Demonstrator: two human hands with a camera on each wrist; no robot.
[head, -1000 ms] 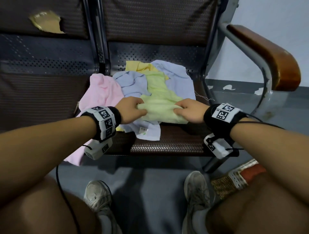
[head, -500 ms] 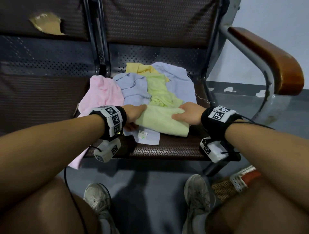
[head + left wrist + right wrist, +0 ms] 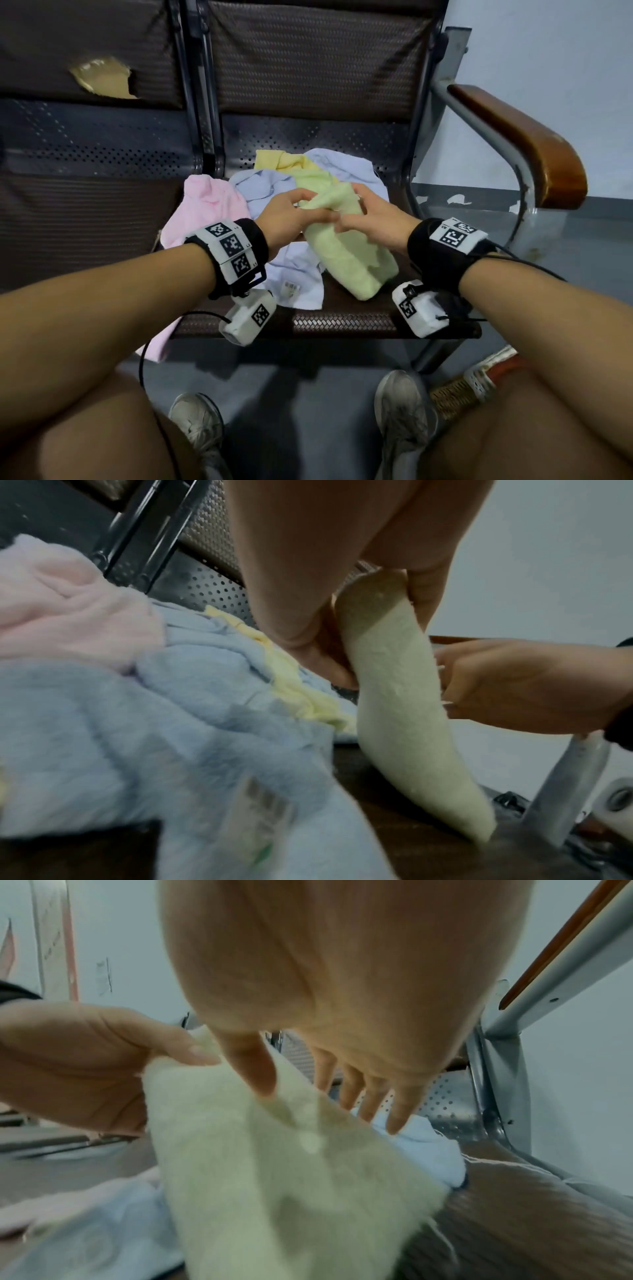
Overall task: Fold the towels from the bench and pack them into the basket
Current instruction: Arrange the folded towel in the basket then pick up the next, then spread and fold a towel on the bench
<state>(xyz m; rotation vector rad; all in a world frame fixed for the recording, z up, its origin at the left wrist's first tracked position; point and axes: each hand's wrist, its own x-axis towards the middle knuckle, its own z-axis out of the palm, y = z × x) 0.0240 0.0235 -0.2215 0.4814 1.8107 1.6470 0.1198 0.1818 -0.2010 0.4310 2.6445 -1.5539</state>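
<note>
A folded light green towel (image 3: 356, 267) hangs tilted above the bench seat (image 3: 342, 322), its lower end near the seat front. My left hand (image 3: 301, 214) pinches its upper edge between thumb and fingers, seen close in the left wrist view (image 3: 342, 631). My right hand (image 3: 363, 216) holds the same upper end, thumb on the front and straight fingers (image 3: 369, 1104) behind the green towel (image 3: 257, 1177). The two hands almost touch. The woven basket (image 3: 479, 380) stands on the floor at the lower right, partly hidden by my right leg.
On the seat lie a pink towel (image 3: 205, 205) hanging over the front edge, crumpled blue towels (image 3: 263, 192), one with a label (image 3: 291, 286), and a yellow towel (image 3: 274, 159). A wooden armrest (image 3: 520, 144) rises on the right. My shoes (image 3: 400, 411) stand below the seat.
The green towel lay flat on the seat under both hands. Now both hands have come together and lifted its upper end, so it hangs off the seat.
</note>
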